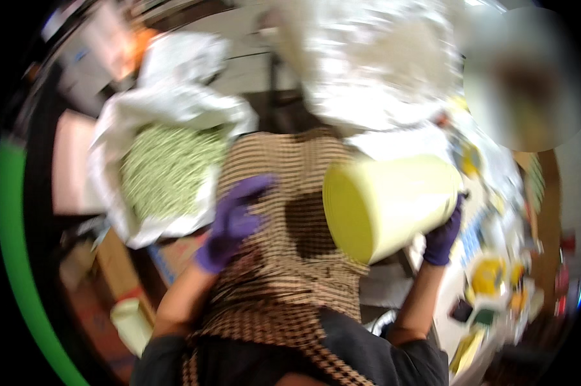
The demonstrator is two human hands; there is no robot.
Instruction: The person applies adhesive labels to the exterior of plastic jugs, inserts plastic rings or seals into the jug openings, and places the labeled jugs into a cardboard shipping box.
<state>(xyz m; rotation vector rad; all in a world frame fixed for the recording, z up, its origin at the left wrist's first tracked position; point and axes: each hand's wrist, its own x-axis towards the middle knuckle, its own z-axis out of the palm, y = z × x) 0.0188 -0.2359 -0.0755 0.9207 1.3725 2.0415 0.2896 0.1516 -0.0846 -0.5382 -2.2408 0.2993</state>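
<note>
My right hand (443,239), in a purple glove, grips a pale yellow plastic bucket (384,202) that is tipped on its side, its base facing me. My left hand (232,222), also gloved in purple, hangs open in front of my checked apron (290,257) with nothing in it. It is nearest to a white sack (168,109) with its mouth rolled open, full of small green grains (165,170), to my left. The picture is blurred by motion.
A big clear plastic bag (374,58) of white material is at the top. A cluttered surface with yellow containers (490,273) runs along the right. Cardboard boxes (113,264) and a pale container (131,321) are at lower left. A green band (17,257) curves down the left rim.
</note>
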